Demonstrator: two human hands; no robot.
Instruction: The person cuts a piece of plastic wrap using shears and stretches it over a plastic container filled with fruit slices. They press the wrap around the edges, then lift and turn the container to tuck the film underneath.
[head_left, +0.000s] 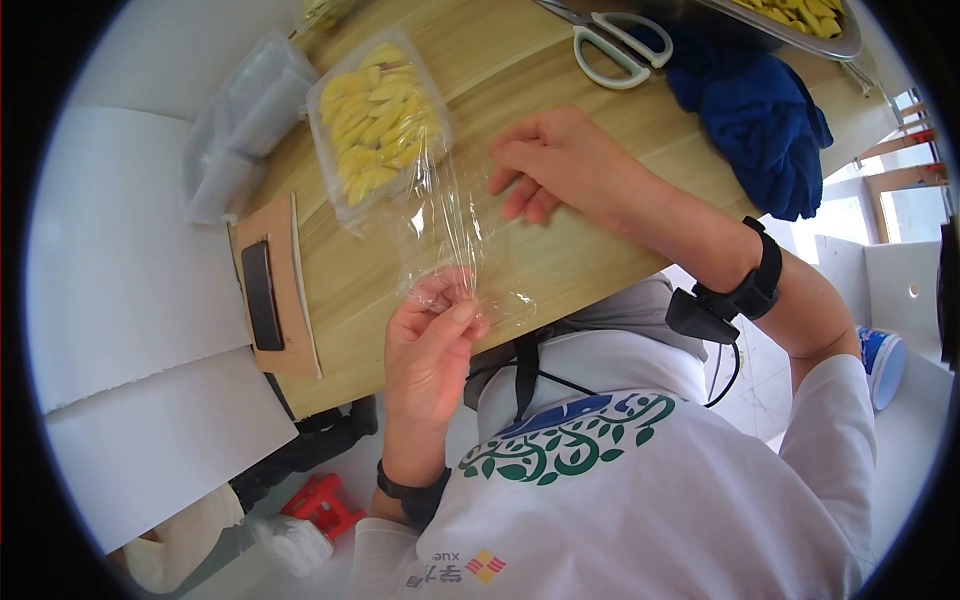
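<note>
My left hand [437, 335] is closed, with thumb and fingers pinching gathered clear plastic wrap [440, 215]. The wrap runs in tight creases from the near right corner of a clear plastic tray [352, 215] down to those fingers. Yellow slices of food [380, 120] fill the tray in overlapping rows, and film seems to lie over them. To the right of the wrap, my right hand [565, 165] hovers over the table, slightly blurred. Its fingers are loosely bent and apart, holding nothing that I can see.
Clear empty containers [245, 115] stand left of the tray. A dark phone [262, 295] lies on brown board [300, 260] at the left edge. Scissors [612, 50], a blue cloth [765, 125] and a metal pan [800, 42] of yellow slices occupy the far right of the wooden table [600, 285].
</note>
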